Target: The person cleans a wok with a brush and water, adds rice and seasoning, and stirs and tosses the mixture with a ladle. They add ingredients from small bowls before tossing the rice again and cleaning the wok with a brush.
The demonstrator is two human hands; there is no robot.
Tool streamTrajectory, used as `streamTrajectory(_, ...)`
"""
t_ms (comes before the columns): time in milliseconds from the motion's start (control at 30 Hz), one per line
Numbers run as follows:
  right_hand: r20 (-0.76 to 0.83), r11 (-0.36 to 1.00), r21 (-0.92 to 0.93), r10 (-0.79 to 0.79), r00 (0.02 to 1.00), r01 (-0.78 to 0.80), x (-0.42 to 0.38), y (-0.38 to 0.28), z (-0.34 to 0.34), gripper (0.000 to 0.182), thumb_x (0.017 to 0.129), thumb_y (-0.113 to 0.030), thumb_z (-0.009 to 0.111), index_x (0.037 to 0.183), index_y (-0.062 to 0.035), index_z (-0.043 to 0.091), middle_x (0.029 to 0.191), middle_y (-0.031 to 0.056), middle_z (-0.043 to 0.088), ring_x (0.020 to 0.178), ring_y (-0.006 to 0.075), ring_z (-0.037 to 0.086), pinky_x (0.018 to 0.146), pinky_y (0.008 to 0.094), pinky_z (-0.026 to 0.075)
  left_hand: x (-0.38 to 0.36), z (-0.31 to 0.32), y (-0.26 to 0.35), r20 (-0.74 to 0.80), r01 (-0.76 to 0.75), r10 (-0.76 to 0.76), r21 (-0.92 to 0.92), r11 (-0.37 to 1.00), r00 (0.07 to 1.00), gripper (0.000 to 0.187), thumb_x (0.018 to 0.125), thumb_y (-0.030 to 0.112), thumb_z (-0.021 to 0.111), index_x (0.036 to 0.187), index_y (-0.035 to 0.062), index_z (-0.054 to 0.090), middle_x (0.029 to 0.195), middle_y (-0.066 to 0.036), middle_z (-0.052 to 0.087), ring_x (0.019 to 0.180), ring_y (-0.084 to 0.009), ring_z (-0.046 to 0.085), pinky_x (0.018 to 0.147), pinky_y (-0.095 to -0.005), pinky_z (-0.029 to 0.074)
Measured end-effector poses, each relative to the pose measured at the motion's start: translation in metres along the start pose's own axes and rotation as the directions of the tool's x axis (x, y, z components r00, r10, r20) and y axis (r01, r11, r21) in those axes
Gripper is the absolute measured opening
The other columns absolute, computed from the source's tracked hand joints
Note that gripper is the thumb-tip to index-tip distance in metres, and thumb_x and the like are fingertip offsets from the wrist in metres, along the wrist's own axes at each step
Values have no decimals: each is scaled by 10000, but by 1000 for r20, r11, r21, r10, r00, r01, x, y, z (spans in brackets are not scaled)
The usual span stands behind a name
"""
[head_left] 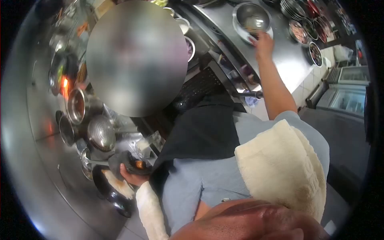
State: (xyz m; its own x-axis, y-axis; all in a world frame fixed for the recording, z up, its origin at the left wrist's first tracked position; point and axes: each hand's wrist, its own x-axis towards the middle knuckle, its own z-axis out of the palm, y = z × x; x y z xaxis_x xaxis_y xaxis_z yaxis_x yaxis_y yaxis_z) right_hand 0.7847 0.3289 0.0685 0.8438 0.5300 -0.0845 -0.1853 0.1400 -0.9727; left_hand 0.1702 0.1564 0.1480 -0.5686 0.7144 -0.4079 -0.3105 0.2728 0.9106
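Note:
My left hand point(130, 175) is closed around a dark grey cloth point(122, 162) at the rim of a black wok point(105, 191). Pale food point(119, 184) lies in the wok. A ladle point(96, 162) with a wooden end passes beside the cloth; whether my fingers also grip it is hidden. Stretched out to the upper right, my right hand point(264, 47) has its fingers drawn together at the edge of a white plate point(243, 35). A metal bowl point(252, 18) stands on or over that plate, and what the fingertips hold is too small to tell.
A flame point(65, 85) burns on the stove side at the left. Near it are a metal pot point(78, 105) and a perforated strainer point(101, 133). Ingredient bowls point(298, 32) line the steel counter point(294, 60) at right. A blurred circle covers the upper middle.

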Motion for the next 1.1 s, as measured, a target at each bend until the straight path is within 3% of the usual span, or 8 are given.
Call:
streamTrajectory(300,-181,947,-76,293,939,-311,189,2,-127,301,966,-223,528,1170,-8,575,1052,128,656,889,279,666,743,407,529,-26,106,-5,-64,-48,50,22,999,997,435,956,385,493,1202,38,582,1154,-90,614,1033,-217,586,930,-328,464)
streamTrajectory(367,15,189,-981,-159,987,45,167,-11,-96,284,976,-236,494,1128,-33,622,986,140,681,889,262,665,778,401,512,-31,115,-11,-118,-81,91,89,993,989,471,933,436,500,1168,44,615,1141,-79,632,1030,-204,602,916,-322,471)
streamTrajectory(467,392,546,-747,-99,915,379,51,8,20,393,944,-362,534,1171,-56,629,1006,167,678,965,321,645,862,412,480,-34,97,-39,-55,-285,302,206,936,952,353,922,227,556,1187,0,610,1176,-96,630,1042,-204,608,927,-344,480)
streamTrajectory(500,674,660,-589,84,734,465,6,27,57,409,941,-355,562,1218,-59,611,1058,137,679,982,275,650,886,379,477,-30,84,-53,22,-432,444,279,858,896,299,911,86,583,1190,-20,607,1180,-92,630,1017,-209,620,918,-344,495)
streamTrajectory(567,873,810,-483,474,114,331,-112,28,131,455,920,-312,631,1295,-62,563,1178,132,652,1091,207,614,935,332,465,-36,109,-34,-213,17,-66,-225,974,975,297,819,173,718,1059,3,679,1003,-94,688,891,-216,673,788,-352,550)
streamTrajectory(700,437,926,-317,335,-835,205,-310,10,210,659,853,-271,731,1385,-14,439,1284,141,597,1186,212,553,985,343,443,-34,88,-40,-156,-337,324,-63,939,933,315,827,137,718,1098,-4,642,992,-74,687,901,-177,644,802,-330,521)
streamTrajectory(900,445,866,56,424,-789,497,-483,16,234,636,674,-183,790,1212,22,519,1041,197,676,970,329,667,879,386,497,-1,-14,-35,-463,-464,598,378,801,654,383,732,219,744,1048,22,654,956,-164,699,869,-294,679,806,-385,528)
streamTrajectory(1100,386,937,14,317,-866,349,-555,62,229,562,742,-178,799,1199,18,537,972,94,652,874,163,618,791,292,492,-8,-96,-18,-369,-335,384,193,922,846,341,729,198,737,1003,5,672,926,-93,706,835,-185,668,792,-338,527)
